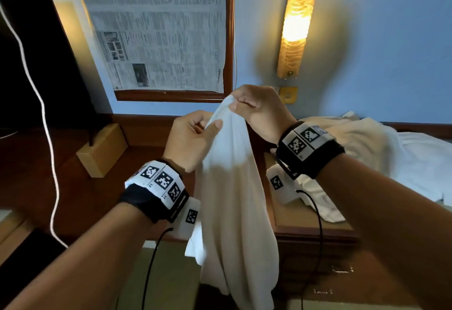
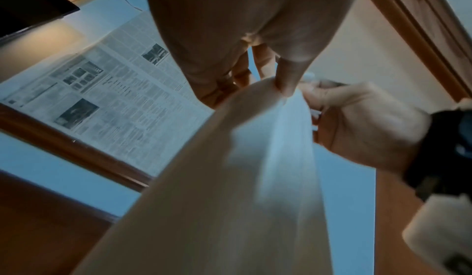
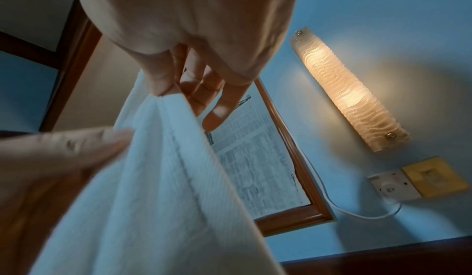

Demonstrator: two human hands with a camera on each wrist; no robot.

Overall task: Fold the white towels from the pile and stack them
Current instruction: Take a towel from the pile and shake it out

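One white towel [image 1: 232, 187] hangs mid-air at centre, held up at its top edge by two hands. Right hand [image 1: 259, 111] pinches the top corner between thumb and fingers, other fingers loosely out. Left hand [image 1: 193, 138] sits just below at 8 o'clock of it, thumb pressed on the towel's edge, fingers curled behind the cloth, gripping it. Towel drapes down past the front edge of the wooden surface [image 1: 73, 187]. One pile of towels [image 1: 367, 153] at 3 o'clock, count unclear, crumpled. One wooden block [image 1: 102, 153] at 9 o'clock on the surface. One lit wall lamp [image 1: 297, 21] at 12–1 o'clock, one newspaper-covered frame [image 1: 166, 28] at 11 o'clock, one white cable [image 1: 46, 123] at far left.
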